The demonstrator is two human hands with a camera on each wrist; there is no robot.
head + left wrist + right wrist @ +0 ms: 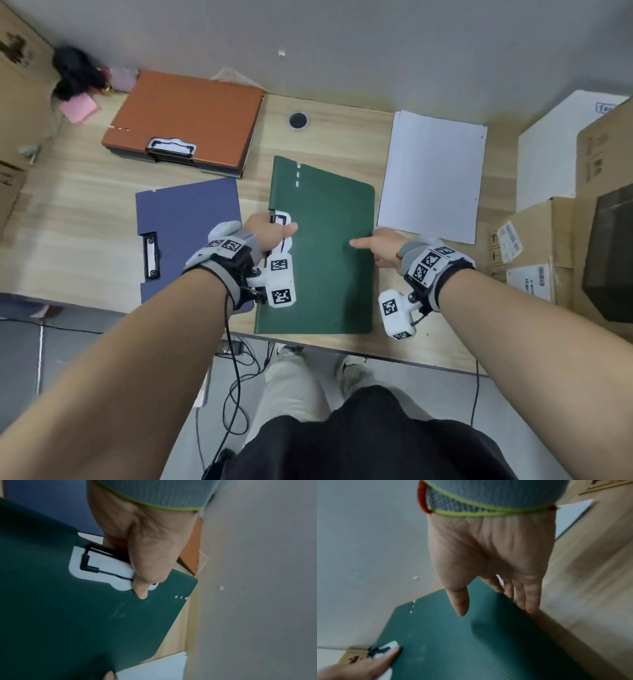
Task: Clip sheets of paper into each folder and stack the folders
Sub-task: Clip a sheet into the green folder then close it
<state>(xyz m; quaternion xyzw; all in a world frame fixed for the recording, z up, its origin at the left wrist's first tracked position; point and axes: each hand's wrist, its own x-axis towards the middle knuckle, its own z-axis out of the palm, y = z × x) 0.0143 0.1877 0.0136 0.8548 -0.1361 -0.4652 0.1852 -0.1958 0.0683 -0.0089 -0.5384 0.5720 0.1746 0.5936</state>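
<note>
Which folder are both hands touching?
The green folder, in the middle. The blue folder lies untouched to its left, and the orange folder tops the far stack.

Green folder (322,253) closed on desk, white sheets (431,178) beside, apparently loose

No readable text; labels on the cardboard boxes (534,246) too blurred.

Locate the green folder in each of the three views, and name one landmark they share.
Head: green folder lies centre on the desk, between the blue folder and the paper stack.
Left wrist: it fills the lower left, the left hand gripping it at the clip cutout.
Right wrist: it runs across the bottom centre, the right hand at its edge.
Shared landmark: the row of small slots near the folder's far corner.
</note>
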